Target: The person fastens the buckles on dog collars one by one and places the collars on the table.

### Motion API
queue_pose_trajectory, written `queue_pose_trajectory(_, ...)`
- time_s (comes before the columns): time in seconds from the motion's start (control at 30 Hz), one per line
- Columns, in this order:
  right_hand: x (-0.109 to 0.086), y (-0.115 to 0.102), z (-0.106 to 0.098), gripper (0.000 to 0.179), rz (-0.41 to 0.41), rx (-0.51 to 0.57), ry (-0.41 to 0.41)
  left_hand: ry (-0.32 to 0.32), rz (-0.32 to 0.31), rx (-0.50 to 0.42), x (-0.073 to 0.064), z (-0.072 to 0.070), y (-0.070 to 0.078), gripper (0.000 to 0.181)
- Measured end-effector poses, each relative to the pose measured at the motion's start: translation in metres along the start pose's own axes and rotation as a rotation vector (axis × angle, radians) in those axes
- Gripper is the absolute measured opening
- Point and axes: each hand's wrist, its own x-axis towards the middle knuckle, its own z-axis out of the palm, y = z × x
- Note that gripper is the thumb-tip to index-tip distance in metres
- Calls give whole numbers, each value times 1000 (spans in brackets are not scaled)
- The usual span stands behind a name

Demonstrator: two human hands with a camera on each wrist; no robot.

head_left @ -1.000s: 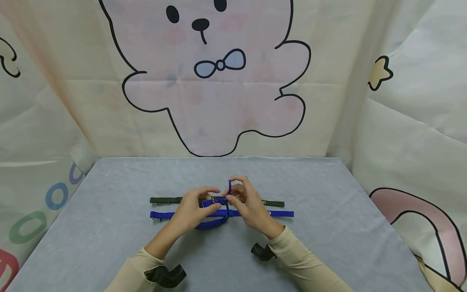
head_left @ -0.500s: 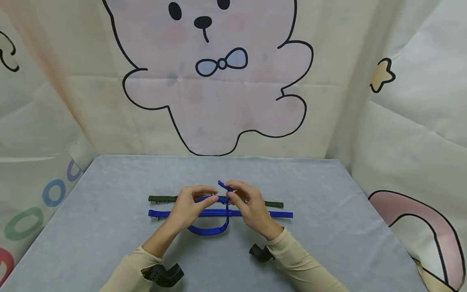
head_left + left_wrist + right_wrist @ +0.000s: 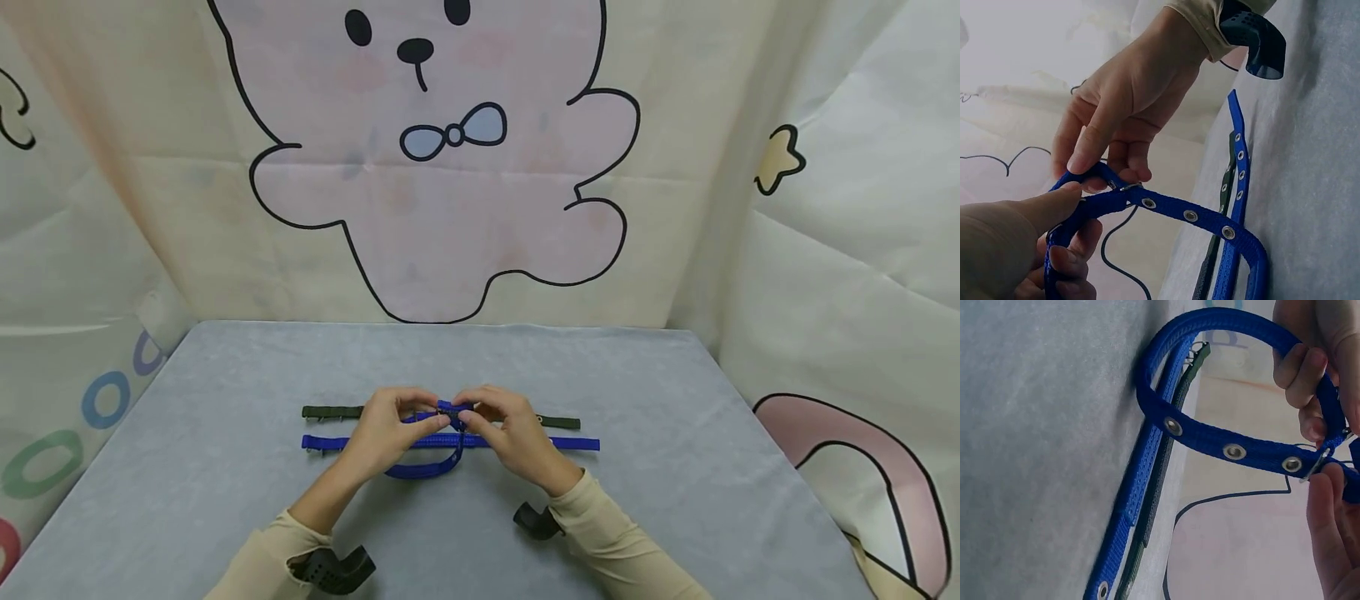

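Observation:
A blue nylon collar (image 3: 423, 472) with metal eyelets is bent into a loop, held up between both hands over the table. My left hand (image 3: 388, 429) pinches it on the buckle side, thumb on the webbing (image 3: 1100, 203). On the other side, my right hand (image 3: 512, 429) pinches the strap's end part between thumb and fingers. The strap passes through the metal buckle (image 3: 1317, 465), with several eyelets showing on the loop side. In the left wrist view, the right thumb and fingers press a folded bit of strap (image 3: 1100, 170) above the buckle. Fingers partly hide the buckle.
Behind the hands, a second blue collar (image 3: 577, 444) lies straight across the grey table cloth (image 3: 225, 500). A dark green collar (image 3: 558, 422) lies parallel, farther back. Cream printed curtains (image 3: 667, 208) stand around the table. Black wrist mounts (image 3: 341, 571) sit on both sleeves.
The strap end stood upright in my right fingers, then tilted left, and now lies low near the buckle. My right hand has moved slightly left, closer to the left hand.

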Motion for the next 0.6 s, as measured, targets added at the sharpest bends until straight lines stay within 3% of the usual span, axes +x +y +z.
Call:
queue_pose_trajectory(0.27,0,0,-5,17,34,10,-39,-25,61,0,-1,1,-1,19)
queue_pose_trajectory(0.6,2,-1,-9,16,48,-24,-54,-10,71,19,-1,1,0,22)
